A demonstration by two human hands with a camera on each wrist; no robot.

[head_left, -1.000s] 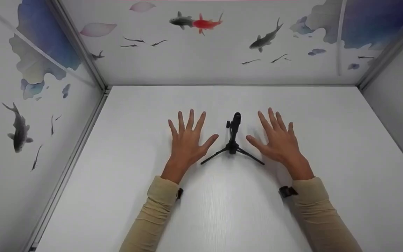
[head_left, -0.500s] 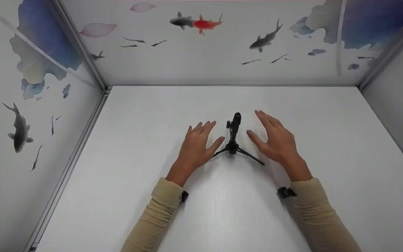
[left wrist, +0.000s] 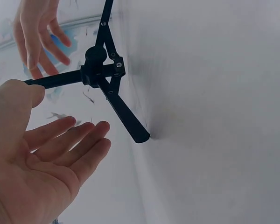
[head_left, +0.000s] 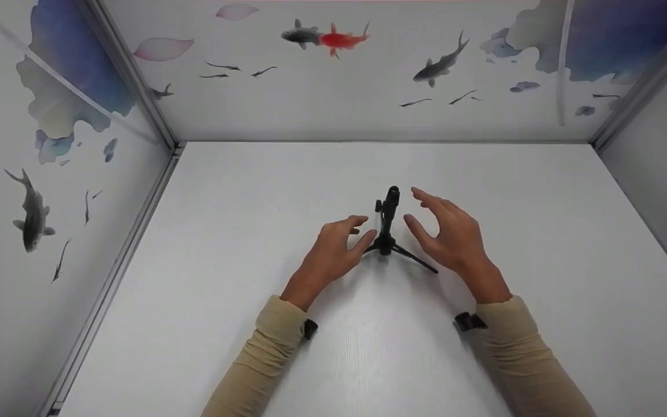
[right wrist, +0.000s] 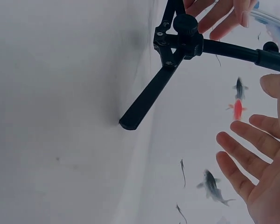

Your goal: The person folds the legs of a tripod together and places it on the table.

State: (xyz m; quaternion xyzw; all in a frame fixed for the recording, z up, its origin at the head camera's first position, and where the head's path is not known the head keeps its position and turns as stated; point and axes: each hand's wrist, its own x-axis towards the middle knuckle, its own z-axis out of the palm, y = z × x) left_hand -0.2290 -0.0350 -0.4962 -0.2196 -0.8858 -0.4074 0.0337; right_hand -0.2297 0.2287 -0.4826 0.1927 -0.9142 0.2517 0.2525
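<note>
A small black tripod (head_left: 386, 240) stands upright on the white table, its legs spread and its centre post rising to a head with a side knob. Just left of the post is my left hand (head_left: 333, 246), thumb and fingers apart and relaxed, overlapping one leg in the head view. On the other side my right hand (head_left: 455, 234) faces the post with loosely bent fingers and nothing in them. From the left wrist, the tripod (left wrist: 95, 70) shows its hub and legs beyond my palm. The right wrist view has the tripod (right wrist: 191, 39) with its round hub knob and post close to my thumb.
The white table (head_left: 345, 359) is bordered by a back wall (head_left: 356, 110) and side walls printed with fish and lotus shapes. A metal rail (head_left: 113, 278) runs along the left edge. Both sleeves have a small black device at the cuff.
My left hand has moved right and toward the tripod, its spread fingers now relaxed and bent. The right hand has moved slightly left, its fingers drawn together. The tripod has stayed in place.
</note>
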